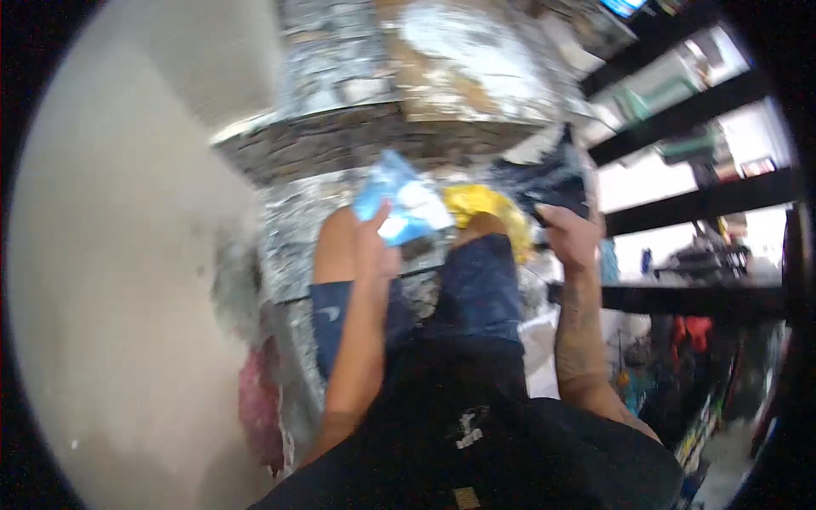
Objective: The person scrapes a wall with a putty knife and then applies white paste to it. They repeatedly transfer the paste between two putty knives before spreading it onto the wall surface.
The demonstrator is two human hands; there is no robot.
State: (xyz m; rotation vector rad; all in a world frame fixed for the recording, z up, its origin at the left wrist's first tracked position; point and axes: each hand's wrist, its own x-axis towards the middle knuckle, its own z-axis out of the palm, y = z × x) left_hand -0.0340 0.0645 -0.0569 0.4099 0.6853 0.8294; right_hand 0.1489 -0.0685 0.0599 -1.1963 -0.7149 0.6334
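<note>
My left hand (378,242) is closed around the lower left edge of a shiny light-blue and white packet (404,200), held above my knees. My right hand (569,236) is closed on a black plastic bag (552,178), which fans out up and to the left of the fist. Between the two hands, just beyond my knee, lies a crumpled yellow plastic bag (480,202). Motion blur hides any print on the packet and the exact finger positions.
Stone-clad steps (331,127) rise in front of me, with a brown and white flat piece (467,64) on top. A plain wall (127,212) stands at left, a pinkish-red item (259,399) beside it. Dark railing bars (688,200) run along the right, above a lower area with various objects.
</note>
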